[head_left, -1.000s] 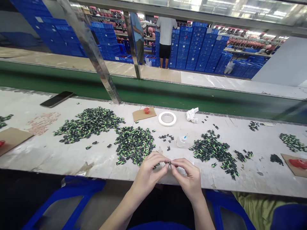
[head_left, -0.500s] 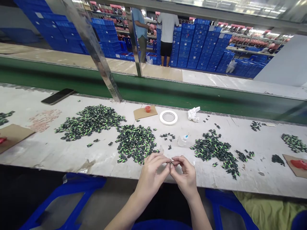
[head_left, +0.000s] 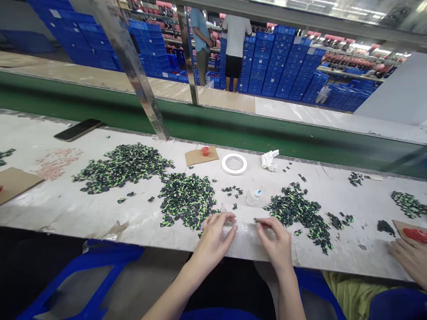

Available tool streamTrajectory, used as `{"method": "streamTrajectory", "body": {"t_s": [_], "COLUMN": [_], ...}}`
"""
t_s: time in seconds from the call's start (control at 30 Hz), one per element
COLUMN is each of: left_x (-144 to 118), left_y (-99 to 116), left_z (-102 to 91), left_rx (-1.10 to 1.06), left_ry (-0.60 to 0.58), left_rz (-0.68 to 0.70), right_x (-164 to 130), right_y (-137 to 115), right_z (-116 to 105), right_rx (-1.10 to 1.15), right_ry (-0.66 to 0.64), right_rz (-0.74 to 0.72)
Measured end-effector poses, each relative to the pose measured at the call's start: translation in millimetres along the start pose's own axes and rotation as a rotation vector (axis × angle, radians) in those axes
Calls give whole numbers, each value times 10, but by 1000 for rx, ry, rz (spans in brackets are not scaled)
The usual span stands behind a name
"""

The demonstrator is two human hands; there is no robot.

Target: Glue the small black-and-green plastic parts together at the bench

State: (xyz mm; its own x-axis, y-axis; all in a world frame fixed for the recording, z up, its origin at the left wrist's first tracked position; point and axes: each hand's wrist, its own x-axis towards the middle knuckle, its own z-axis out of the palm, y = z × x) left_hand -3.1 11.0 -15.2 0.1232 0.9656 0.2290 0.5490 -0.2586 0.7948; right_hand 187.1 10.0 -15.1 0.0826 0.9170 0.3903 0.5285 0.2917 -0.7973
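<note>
My left hand [head_left: 215,238] is just above the near side of the worktable, thumb and forefinger apart, nothing visible between them. Beside it lies a heap of small black-and-green parts [head_left: 187,200]. At the fingertips of my right hand [head_left: 276,242] is one small black-and-green part [head_left: 255,220]; its exact shape is too small to make out. A second heap of such parts [head_left: 300,211] spreads to the right of that hand. A small translucent bottle with a blue tip [head_left: 254,197] stands beyond my hands, near several loose black bits [head_left: 233,191].
Toward the back are a white tape roll [head_left: 234,164], crumpled tissue [head_left: 269,160] and a red cap on cardboard [head_left: 205,151]. A phone [head_left: 78,130] and a bigger heap [head_left: 125,166] occupy the left. Another person's hand [head_left: 410,258] is at the right edge. A metal post [head_left: 140,84] rises behind.
My hands have parted from their shared pinch; the right moved rightward with a small part at its fingertips, the left opened. Another person's hand has appeared at the right.
</note>
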Motion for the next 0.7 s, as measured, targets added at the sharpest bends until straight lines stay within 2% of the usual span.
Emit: {"method": "streamTrajectory", "body": {"t_s": [0.1,0.2,0.3,0.47,0.57,0.7], "left_x": [69,151,214,270,287,278], "left_y": [-167,-329,-406,-396,-365,-303], "left_z": [-89,-160,-168,-111,-73,-19], "left_rx": [166,283,347,329,308,284], "left_ry": [127,165,137,77,40,-43], "left_rz": [30,102,143,133,123,127], "right_x": [108,212,302,421,443,371], "right_y": [151,273,354,408,368,203], "right_z": [-141,-124,66,391,417,303], "right_rx": [-144,-251,-307,-286,-201,17], "right_ry": [241,341,259,121,105,19], "right_rz": [62,51,19,55,80,250]}}
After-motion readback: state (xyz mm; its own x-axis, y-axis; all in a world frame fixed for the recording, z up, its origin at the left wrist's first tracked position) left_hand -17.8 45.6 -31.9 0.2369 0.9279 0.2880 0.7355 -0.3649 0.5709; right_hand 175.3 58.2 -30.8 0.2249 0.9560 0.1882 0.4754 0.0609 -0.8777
